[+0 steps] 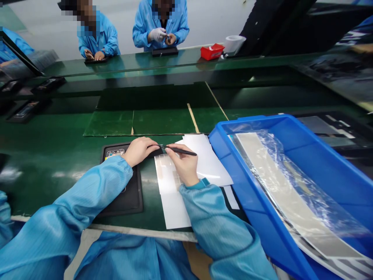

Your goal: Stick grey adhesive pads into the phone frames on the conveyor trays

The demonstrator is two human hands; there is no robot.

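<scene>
My right hand (185,165) is closed around black tweezers (186,151), held like a pen with the tips pointing left. Fingers pressed together, my left hand (141,149) meets the tweezer tips; a dark piece (155,152) shows just beneath its fingertips, too unclear to name. Under my left forearm lies a black tray (135,194) holding an opened phone (115,152), mostly covered by the sleeve. Below my right hand are a sheet with clear and tan stickers (163,171) and white sheets (211,163).
A blue bin (233,163) with long strips (262,155) and plastic film stands at the right. Green boards (163,120) lie ahead on the green bench. More black trays (27,111) are at the left. Across the bench, people in blue coats work near a red box (212,52) and white bucket (234,44).
</scene>
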